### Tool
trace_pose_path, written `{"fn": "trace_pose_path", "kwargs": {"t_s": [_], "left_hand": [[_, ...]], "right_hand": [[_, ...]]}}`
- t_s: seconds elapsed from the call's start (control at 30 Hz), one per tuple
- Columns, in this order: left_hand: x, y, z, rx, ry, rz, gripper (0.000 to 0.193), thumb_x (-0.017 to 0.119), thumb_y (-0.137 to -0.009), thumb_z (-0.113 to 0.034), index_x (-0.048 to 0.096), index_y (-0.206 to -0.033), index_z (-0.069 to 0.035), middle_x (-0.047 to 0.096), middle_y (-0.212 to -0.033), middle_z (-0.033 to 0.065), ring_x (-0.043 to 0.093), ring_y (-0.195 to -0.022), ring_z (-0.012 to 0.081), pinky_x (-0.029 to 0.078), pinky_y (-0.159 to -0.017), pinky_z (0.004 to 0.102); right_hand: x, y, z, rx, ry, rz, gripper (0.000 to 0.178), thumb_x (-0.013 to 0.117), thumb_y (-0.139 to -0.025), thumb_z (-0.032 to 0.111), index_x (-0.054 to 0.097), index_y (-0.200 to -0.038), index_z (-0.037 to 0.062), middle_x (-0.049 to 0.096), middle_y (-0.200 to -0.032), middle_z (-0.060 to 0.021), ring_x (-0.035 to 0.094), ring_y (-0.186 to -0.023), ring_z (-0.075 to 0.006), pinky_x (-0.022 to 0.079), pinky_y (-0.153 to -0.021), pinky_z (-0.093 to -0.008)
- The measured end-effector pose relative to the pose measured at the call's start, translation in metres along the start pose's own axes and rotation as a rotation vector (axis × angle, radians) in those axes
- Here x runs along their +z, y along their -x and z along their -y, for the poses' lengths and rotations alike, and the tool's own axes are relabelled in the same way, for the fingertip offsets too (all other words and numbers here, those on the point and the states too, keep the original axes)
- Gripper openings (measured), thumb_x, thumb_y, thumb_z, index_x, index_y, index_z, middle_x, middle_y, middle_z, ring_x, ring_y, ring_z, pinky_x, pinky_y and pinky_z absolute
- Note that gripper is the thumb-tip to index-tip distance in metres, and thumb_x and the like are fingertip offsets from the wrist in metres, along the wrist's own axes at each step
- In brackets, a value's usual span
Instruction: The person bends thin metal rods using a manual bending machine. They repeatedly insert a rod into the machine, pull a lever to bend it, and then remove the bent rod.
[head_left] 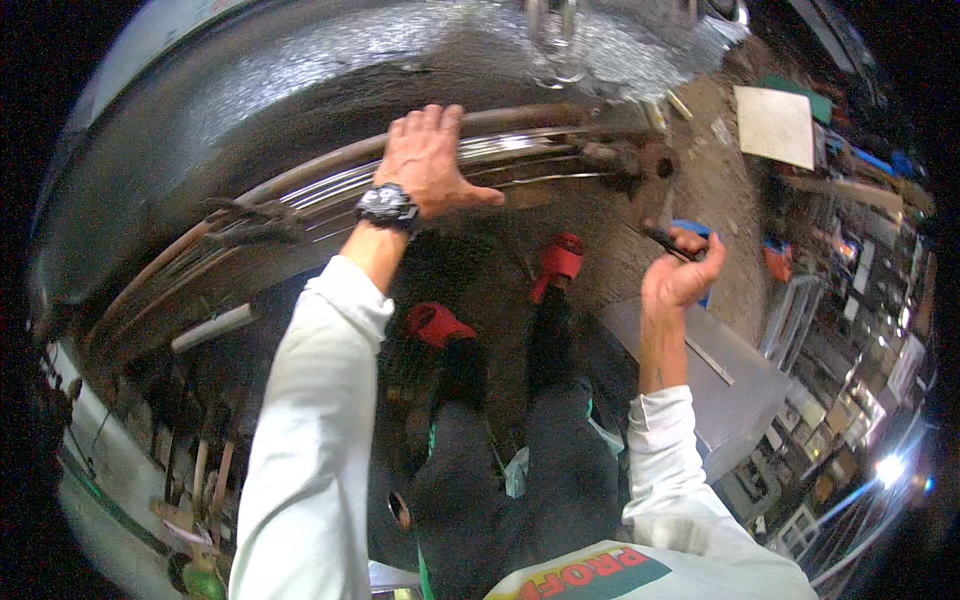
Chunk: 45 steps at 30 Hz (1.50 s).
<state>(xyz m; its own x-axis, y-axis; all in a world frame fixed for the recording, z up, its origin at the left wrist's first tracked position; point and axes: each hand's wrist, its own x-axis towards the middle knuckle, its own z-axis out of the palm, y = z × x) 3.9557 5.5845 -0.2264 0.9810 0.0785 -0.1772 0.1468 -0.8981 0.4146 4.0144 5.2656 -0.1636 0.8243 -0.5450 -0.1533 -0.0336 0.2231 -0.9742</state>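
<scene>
Two hands: both mine, sleeves white.
Left hand (428,160): fingers spread flat on the curved metal rails (300,195), at 12 o'clock (watch on wrist).
Right hand (682,272): at 3 o'clock, fingers curled round a dark tool (665,240).

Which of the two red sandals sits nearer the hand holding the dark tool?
The red sandal on the person's right foot, higher in the view, is closer to the right hand with its dark tool. The other red sandal lies below the left hand.

White long sleeves (310,420), black wristwatch (387,206), dark trousers (520,470), red sandals (557,262)
</scene>
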Motion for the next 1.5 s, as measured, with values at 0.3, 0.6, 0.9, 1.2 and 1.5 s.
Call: {"fn": "trace_pose_path", "kwargs": {"t_s": [0.3,0.6,0.9,1.2,1.5], "left_hand": [[-0.009,-0.001,-0.006,-0.076,0.022,0.072,0.114,0.077,-0.066,-0.074,0.042,-0.147,-0.002,0.050,-0.141,0.0196,0.044,-0.137,0.0364,0.029,-0.118,0.0474],[-0.011,-0.002,0.001,-0.059,0.089,-0.004,0.105,0.081,-0.065,-0.069,0.049,-0.140,-0.002,0.056,-0.130,0.0173,0.051,-0.125,0.0339,0.036,-0.113,0.0461],[-0.014,0.001,-0.002,-0.096,0.120,0.045,0.102,0.082,-0.067,-0.066,0.049,-0.140,-0.003,0.056,-0.129,0.0159,0.050,-0.126,0.0329,0.035,-0.114,0.0461],[-0.003,-0.002,-0.007,-0.121,0.126,0.061,0.106,0.082,-0.067,-0.065,0.044,-0.146,-0.005,0.052,-0.139,0.0170,0.046,-0.134,0.0339,0.028,-0.119,0.0486],[-0.018,-0.014,-0.010,-0.160,0.016,0.159,0.110,0.082,-0.064,-0.070,0.045,-0.145,-0.004,0.050,-0.141,0.0187,0.043,-0.136,0.0374,0.029,-0.119,0.0484]], "right_hand": [[-0.026,-0.008,0.011,0.227,0.074,0.245,0.028,0.055,-0.099,0.022,0.046,-0.075,0.0111,0.047,-0.073,-0.0036,0.055,-0.087,-0.0229,0.042,-0.101,-0.0423],[-0.015,-0.056,0.055,0.432,0.489,1.126,0.048,0.042,-0.101,0.032,0.055,-0.061,0.0082,0.059,-0.074,-0.0112,0.055,-0.102,-0.0289,0.023,-0.116,-0.0487],[0.016,-0.046,0.061,0.707,0.581,1.023,0.050,0.051,-0.098,0.030,0.047,-0.050,0.0143,0.054,-0.061,-0.0082,0.055,-0.087,-0.0219,0.027,-0.114,-0.0408],[0.016,-0.041,0.057,0.753,0.609,0.813,0.047,0.055,-0.095,0.020,0.045,-0.050,0.0139,0.051,-0.056,-0.0085,0.058,-0.078,-0.0231,0.025,-0.120,-0.0416],[0.011,-0.064,0.054,0.723,0.714,1.260,0.055,0.051,-0.102,0.023,0.050,-0.049,0.0098,0.053,-0.052,-0.0054,0.051,-0.058,-0.0186,0.044,-0.084,-0.0374]]}}
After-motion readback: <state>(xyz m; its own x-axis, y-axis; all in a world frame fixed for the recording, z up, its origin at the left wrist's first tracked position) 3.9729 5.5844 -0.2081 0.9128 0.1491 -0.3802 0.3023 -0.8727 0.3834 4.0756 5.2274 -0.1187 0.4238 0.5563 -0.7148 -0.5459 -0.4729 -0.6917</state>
